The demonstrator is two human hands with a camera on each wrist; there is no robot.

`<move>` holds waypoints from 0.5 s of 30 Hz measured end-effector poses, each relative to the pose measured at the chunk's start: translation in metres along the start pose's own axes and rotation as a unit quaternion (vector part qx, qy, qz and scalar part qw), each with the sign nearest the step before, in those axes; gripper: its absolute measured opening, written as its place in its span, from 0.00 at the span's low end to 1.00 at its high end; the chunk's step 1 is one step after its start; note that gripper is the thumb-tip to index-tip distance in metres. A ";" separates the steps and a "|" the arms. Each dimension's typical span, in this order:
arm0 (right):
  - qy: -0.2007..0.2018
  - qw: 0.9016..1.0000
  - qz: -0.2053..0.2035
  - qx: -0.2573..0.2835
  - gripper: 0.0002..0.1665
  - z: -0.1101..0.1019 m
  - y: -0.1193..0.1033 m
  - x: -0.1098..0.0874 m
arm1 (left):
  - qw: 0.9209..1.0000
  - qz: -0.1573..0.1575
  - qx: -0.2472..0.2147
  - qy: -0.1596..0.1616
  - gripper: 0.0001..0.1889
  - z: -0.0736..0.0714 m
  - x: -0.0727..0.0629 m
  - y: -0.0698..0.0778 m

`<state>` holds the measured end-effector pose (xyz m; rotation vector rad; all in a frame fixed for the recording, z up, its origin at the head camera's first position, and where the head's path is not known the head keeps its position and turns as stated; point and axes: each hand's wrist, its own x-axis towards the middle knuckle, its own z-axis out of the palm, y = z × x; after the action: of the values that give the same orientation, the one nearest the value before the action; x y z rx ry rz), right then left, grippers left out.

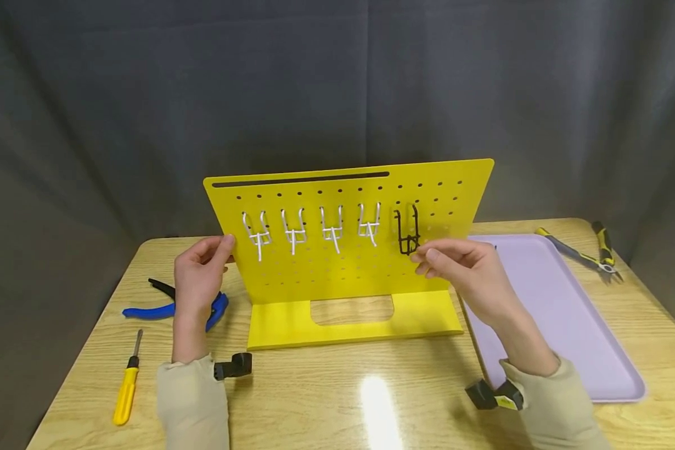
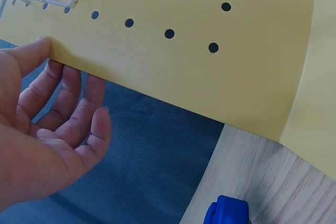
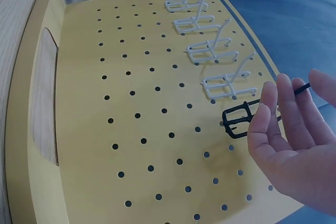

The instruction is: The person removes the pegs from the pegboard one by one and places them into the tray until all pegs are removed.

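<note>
The tabletop (image 1: 292, 400) is pale, grained wood with rounded far corners, and a bright glare patch (image 1: 379, 409) lies at 6 o'clock. At 12 o'clock a dark grey curtain (image 1: 315, 81) with a vertical seam fills the background. Taking the yellow pegboard (image 1: 357, 269) as the clock's centre, it stands on the tabletop with its base toward the person, carrying four white hooks (image 1: 333, 234) in a row. The left hand (image 1: 198, 275), at 9 o'clock, grips its edge. The right hand (image 1: 478, 275), at 3 o'clock, pinches a black hook (image 1: 409, 238) near the panel; whether it sits in the holes is unclear. A blue-handled tool (image 1: 149, 312) and a yellow screwdriver (image 1: 126, 390) lie around 8 o'clock, a lilac tray (image 1: 551, 312) between 3 and 4, two pliers (image 1: 574, 253) at 3.
</note>
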<state>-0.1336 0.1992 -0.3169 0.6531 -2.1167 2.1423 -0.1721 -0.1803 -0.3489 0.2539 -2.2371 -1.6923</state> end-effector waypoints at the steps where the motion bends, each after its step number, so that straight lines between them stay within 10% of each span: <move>1: 0.000 1.000 -0.003 0.009 0.11 -0.001 0.000 -0.001 | 1.000 0.000 0.001 -0.001 0.23 0.000 0.000 0.000; 15: 0.018 0.991 -0.039 0.126 0.14 -0.029 0.000 -0.017 | 1.000 0.008 -0.005 -0.002 0.23 0.001 0.000 0.001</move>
<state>-0.1254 0.2317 -0.3213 0.6984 -1.7877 2.3784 -0.1722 -0.1793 -0.3478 0.2291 -2.2271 -1.6956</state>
